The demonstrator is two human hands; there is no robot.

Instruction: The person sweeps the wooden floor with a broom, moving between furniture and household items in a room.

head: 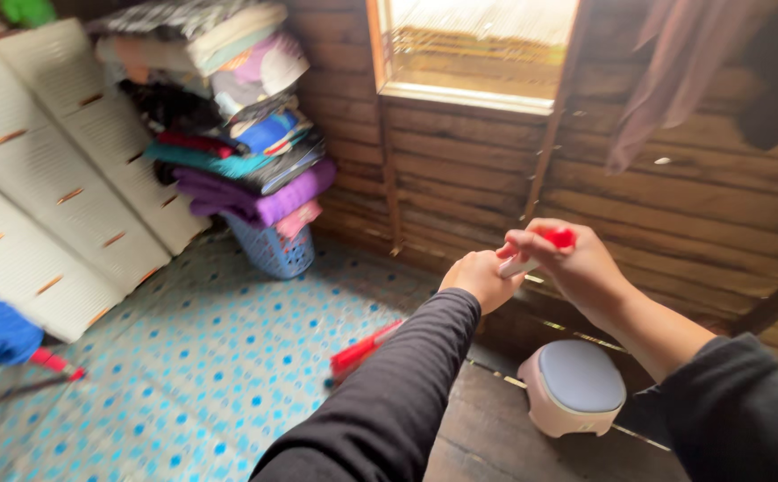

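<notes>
**Both hands on one broom handle**

Head view: left hand (478, 278) and right hand (576, 263) closed around white broom handle (518, 266), red brush end (362, 351) on dotted mat (183, 375). Blue basket (274, 253) holds folded cloths (228, 116), stacked high.

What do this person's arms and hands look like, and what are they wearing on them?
Both arms are in long, dark charcoal sleeves of a soft, finely ribbed knit. The left sleeve reaches the wrist; the right sleeve is pushed up, leaving the forearm bare. The left hand and right hand are bare: no gloves, rings or watch visible.
</notes>
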